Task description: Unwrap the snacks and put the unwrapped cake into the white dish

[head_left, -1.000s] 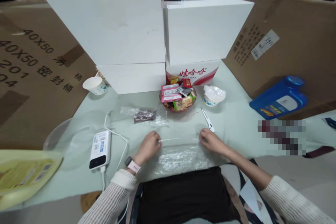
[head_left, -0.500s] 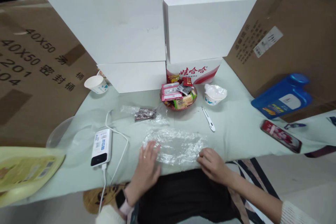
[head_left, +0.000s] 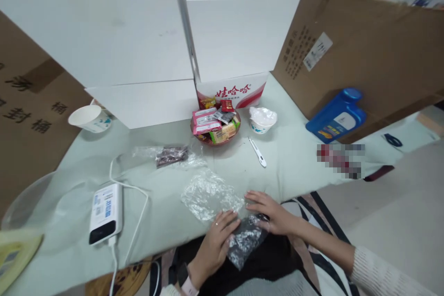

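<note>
A sheet of clear crinkled plastic film [head_left: 208, 196], perhaps a flattened bag, lies at the table's front edge; part of it hangs over my dark-clothed lap. My left hand [head_left: 220, 238] rests on the film with its fingers stretched out. At the film's right side my right hand [head_left: 274, 215] touches it, fingers spread and thumb apart. Farther back lies a dark brown flat piece in clear wrapping [head_left: 171, 156]. A white utility knife [head_left: 257, 152] is on the table beyond my right hand.
A basket [head_left: 222, 141] of wrapped snacks stands mid-table, a film-topped paper cup [head_left: 262, 122] beside it. At left are a power bank [head_left: 106, 210] with a cable and a paper cup [head_left: 92, 119]. A blue bottle [head_left: 336, 118] leans right. White boxes [head_left: 239, 37] screen a person behind.
The film's right part has come off the table edge onto my lap. Both hands have moved right in the view, and my right fingers have spread from a pinch. The view has turned right.
</note>
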`<state>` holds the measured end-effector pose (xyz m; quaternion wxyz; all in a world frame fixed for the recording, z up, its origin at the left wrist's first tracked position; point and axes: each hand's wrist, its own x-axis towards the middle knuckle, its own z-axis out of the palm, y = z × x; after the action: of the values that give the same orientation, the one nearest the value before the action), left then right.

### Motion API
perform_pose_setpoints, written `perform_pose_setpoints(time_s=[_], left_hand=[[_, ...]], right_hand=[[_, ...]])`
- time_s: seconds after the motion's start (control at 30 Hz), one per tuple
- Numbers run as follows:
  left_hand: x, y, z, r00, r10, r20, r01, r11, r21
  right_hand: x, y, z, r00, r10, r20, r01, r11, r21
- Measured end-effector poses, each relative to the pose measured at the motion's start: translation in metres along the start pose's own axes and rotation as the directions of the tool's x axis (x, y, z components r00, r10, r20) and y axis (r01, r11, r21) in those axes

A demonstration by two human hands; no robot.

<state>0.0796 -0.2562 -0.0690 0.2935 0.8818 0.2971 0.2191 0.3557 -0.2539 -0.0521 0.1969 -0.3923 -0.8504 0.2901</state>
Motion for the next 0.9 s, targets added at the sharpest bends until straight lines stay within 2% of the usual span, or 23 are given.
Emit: perform_pose_setpoints(time_s=[0.13, 0.2, 0.27, 0.33, 0.43, 0.53, 0.6, 0.67, 0.73, 0.83, 0.9], left_hand=[[-0.001, -0.001, -0.016, 0.998, -0.035, -0.044, 0.029, 0.992, -0.126], [-0.004, 0.001, -0.021, 0.986, -0.123, -0.116, 0.100, 0.978, -0.183], [-0.006, 0.001, -0.024, 0.947, -0.260, -0.187, 0.207, 0.943, -0.260], [-0.005, 0.001, -0.025, 0.878, -0.417, -0.234, 0.323, 0.878, -0.353], [0.003, -0.001, -0.024, 0.721, -0.648, -0.244, 0.472, 0.718, -0.512], [0.014, -0.005, -0.021, 0.532, -0.825, -0.188, 0.536, 0.500, -0.680], [0.019, -0.008, -0.020, 0.450, -0.877, -0.170, 0.526, 0.414, -0.743], [0.021, -0.011, -0.019, 0.417, -0.887, -0.199, 0.515, 0.411, -0.752], [0.022, -0.015, -0.019, 0.409, -0.883, -0.230, 0.523, 0.434, -0.734], [0.020, -0.021, -0.021, 0.409, -0.877, -0.253, 0.557, 0.459, -0.692], [0.018, -0.024, -0.023, 0.406, -0.828, -0.386, 0.595, 0.560, -0.577]], right_hand=[[0.006, -0.009, -0.006, 0.987, 0.028, -0.160, 0.004, 0.981, 0.193], [0.014, -0.016, -0.006, 0.979, 0.095, -0.179, -0.033, 0.946, 0.324], [0.024, -0.018, -0.001, 0.963, 0.210, -0.171, -0.116, 0.889, 0.442], [0.036, -0.016, 0.007, 0.917, 0.354, -0.182, -0.213, 0.823, 0.526], [0.057, -0.011, 0.023, 0.819, 0.524, -0.233, -0.300, 0.738, 0.604], [0.075, -0.008, 0.038, 0.778, 0.561, -0.282, -0.292, 0.721, 0.628], [0.083, -0.008, 0.044, 0.774, 0.548, -0.318, -0.282, 0.747, 0.602], [0.087, -0.008, 0.049, 0.767, 0.541, -0.344, -0.305, 0.780, 0.547], [0.090, -0.006, 0.052, 0.767, 0.537, -0.351, -0.354, 0.811, 0.466], [0.096, -0.004, 0.053, 0.793, 0.510, -0.334, -0.427, 0.856, 0.294], [0.100, -0.004, 0.052, 0.821, 0.474, -0.318, -0.440, 0.881, 0.174]])
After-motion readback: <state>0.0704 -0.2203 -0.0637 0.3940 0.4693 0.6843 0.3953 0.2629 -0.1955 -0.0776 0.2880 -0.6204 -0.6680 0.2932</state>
